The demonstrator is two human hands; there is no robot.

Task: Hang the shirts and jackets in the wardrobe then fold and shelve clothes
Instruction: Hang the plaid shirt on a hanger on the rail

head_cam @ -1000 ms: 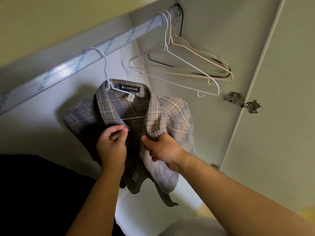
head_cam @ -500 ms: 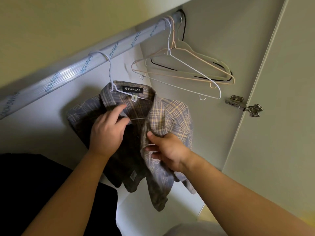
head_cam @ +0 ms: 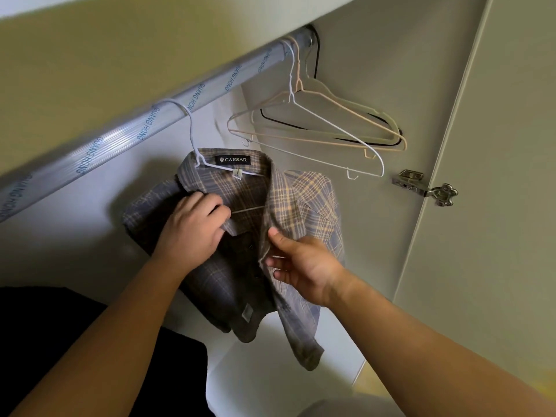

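Bare left hand, right hand.

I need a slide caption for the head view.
Left hand and right hand hold a plaid shirt on a white hanger on the wardrobe rail.

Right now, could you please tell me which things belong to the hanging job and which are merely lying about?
In the job: plaid shirt, its white hanger, rail, left hand and right hand, both holding the shirt.
Just there: empty hangers, door hinge.

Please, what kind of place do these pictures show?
Most likely the inside of a wardrobe: a clothes rail carries empty hangers and a plaid shirt, and a hinged door is at the right.
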